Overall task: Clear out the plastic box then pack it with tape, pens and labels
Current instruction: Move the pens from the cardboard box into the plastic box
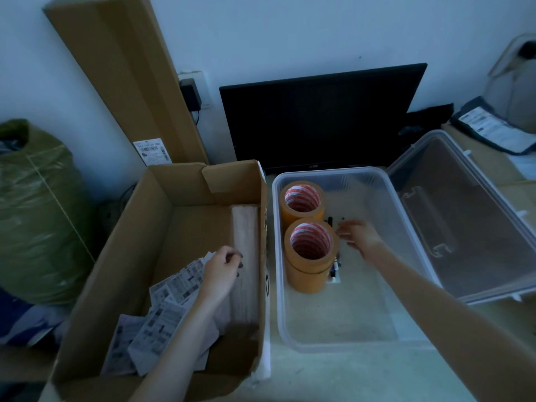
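Note:
The clear plastic box (377, 329) stands open in the middle, its lid (470, 227) lying to the right. Two stacks of tan tape rolls (309, 248) stand along its left wall, with dark pens (335, 265) lying beside them on the bottom. My right hand (361, 237) hovers inside the box over the pens, fingers spread, holding nothing that I can see. My left hand (222, 271) is in the cardboard box (139, 227) at the left, fingers curled on a pale stack of label sheets (246, 242) by its right wall. Printed labels (162, 314) lie loose under that arm.
A dark monitor (319, 117) leans on the wall behind the plastic box. A tall flat carton (121, 76) leans at the back left, and a green sack (37, 213) sits at the far left. Papers in a dark sleeve (493, 132) lie at the back right.

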Available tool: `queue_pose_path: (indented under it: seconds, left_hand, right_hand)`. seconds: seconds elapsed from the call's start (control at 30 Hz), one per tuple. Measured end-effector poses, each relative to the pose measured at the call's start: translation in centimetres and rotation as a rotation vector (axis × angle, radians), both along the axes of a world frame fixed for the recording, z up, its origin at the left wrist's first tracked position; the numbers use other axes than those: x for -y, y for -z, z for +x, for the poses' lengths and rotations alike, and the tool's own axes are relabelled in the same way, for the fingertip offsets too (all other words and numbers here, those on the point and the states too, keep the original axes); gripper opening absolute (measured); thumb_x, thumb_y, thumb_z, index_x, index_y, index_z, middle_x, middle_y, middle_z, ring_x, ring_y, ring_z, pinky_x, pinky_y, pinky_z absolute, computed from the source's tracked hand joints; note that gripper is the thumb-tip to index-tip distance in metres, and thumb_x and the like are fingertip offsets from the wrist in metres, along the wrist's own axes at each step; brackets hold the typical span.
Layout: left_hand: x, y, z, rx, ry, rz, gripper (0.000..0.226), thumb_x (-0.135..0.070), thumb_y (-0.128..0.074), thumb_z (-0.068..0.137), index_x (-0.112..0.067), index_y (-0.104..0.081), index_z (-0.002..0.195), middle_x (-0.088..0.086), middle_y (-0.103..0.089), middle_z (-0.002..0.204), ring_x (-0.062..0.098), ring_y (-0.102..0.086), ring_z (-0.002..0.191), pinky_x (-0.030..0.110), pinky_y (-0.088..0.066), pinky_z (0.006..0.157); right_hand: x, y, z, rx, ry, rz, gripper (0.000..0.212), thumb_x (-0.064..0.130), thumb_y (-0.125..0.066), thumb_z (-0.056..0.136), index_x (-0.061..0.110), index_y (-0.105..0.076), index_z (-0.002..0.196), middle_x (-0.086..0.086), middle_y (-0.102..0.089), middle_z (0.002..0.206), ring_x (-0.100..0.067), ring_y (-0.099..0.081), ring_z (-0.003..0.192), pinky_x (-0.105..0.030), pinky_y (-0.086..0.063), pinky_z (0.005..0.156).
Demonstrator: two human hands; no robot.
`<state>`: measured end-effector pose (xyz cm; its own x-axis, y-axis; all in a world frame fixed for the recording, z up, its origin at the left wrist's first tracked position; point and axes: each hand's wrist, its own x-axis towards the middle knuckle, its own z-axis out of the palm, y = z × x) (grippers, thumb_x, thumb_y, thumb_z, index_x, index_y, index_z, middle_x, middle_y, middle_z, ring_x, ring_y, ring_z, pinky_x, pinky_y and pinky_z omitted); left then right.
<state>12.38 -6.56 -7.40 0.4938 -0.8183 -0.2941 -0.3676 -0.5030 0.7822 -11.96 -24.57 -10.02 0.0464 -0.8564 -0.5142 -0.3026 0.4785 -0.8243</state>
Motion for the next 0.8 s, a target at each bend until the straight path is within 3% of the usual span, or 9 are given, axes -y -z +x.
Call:
queue_pose_path:
  seconds: [0.07, 0.17, 0.3, 0.37, 0.63, 0.73, 0.8]
  left_hand:
    - [0.1, 1.2, 0.8, 0.000, -0.057, 0.025, 0.018, -0.018, -0.044, 0.099, -0.014, -0.055, 0.112, 0.004, -0.062, 0.108, 0.013, -0.060, 0.088, 0.025, -0.050, 0.073]
    - [-0.1, 2.8, 1.4, 0.004, -0.099, 0.077, 0.026, -0.019, -0.044, 0.100, -0.010, -0.053, 0.123, 0.003, -0.059, 0.114, 0.008, -0.054, 0.084, 0.017, -0.040, 0.061]
    - [0.0, 4.6, 1.8, -0.038, -0.132, 0.123, 0.039, -0.017, -0.047, 0.098, -0.007, -0.044, 0.136, 0.012, -0.053, 0.133, 0.026, -0.052, 0.116, 0.027, -0.039, 0.083]
    - [0.3, 5.2, 1.8, -0.058, -0.125, 0.151, 0.043, -0.016, -0.050, 0.096, -0.004, -0.041, 0.137, 0.015, -0.051, 0.134, 0.029, -0.051, 0.119, 0.032, -0.041, 0.088]
    - [2.0, 6.6, 2.1, 0.026, -0.077, 0.256, 0.033, -0.022, -0.052, 0.095, 0.003, -0.057, 0.115, 0.021, -0.061, 0.116, 0.033, -0.058, 0.107, 0.040, -0.048, 0.091]
    - [2.4, 6.6, 2.3, 0.070, -0.020, 0.254, 0.028, -0.019, -0.050, 0.096, 0.004, -0.063, 0.105, 0.023, -0.064, 0.107, 0.035, -0.061, 0.100, 0.039, -0.050, 0.083]
    - [2.3, 6.4, 2.3, 0.084, -0.014, 0.194, 0.022, -0.015, -0.049, 0.095, 0.002, -0.063, 0.096, 0.023, -0.066, 0.100, 0.034, -0.063, 0.090, 0.033, -0.048, 0.069]
  right_hand:
    - [-0.2, -1.5, -0.3, 0.062, -0.018, -0.075, 0.025, -0.001, -0.045, 0.094, -0.004, -0.061, 0.114, -0.019, -0.066, 0.103, -0.027, -0.059, 0.095, -0.032, -0.045, 0.083]
    - [-1.2, -3.8, -0.8, 0.165, -0.057, -0.185, 0.019, -0.002, -0.050, 0.093, 0.000, -0.064, 0.105, -0.008, -0.066, 0.089, -0.022, -0.061, 0.088, -0.027, -0.048, 0.076]
    - [-3.6, -6.7, -0.8, 0.233, -0.117, -0.341, 0.015, -0.002, -0.054, 0.091, 0.009, -0.063, 0.092, -0.004, -0.067, 0.085, -0.011, -0.064, 0.077, -0.025, -0.049, 0.074]
    - [-5.1, -8.2, -0.4, 0.267, -0.187, -0.397, 0.016, -0.003, -0.055, 0.090, 0.010, -0.063, 0.091, -0.001, -0.067, 0.080, -0.005, -0.064, 0.072, -0.019, -0.052, 0.072]
    - [-10.5, -11.0, 1.7, 0.312, -0.423, -0.424, 0.014, -0.006, -0.057, 0.088, 0.003, -0.067, 0.091, -0.006, -0.072, 0.079, -0.008, -0.065, 0.071, -0.016, -0.052, 0.069]
    - [-11.1, -10.5, 2.2, 0.306, -0.423, -0.400, 0.014, -0.007, -0.057, 0.088, 0.002, -0.068, 0.091, -0.021, -0.071, 0.092, -0.013, -0.065, 0.074, -0.025, -0.055, 0.075]
    - [-11.4, -10.0, 2.4, 0.316, -0.415, -0.377, 0.014, -0.008, -0.056, 0.088, 0.000, -0.067, 0.092, -0.025, -0.069, 0.096, -0.015, -0.065, 0.075, -0.031, -0.056, 0.078]
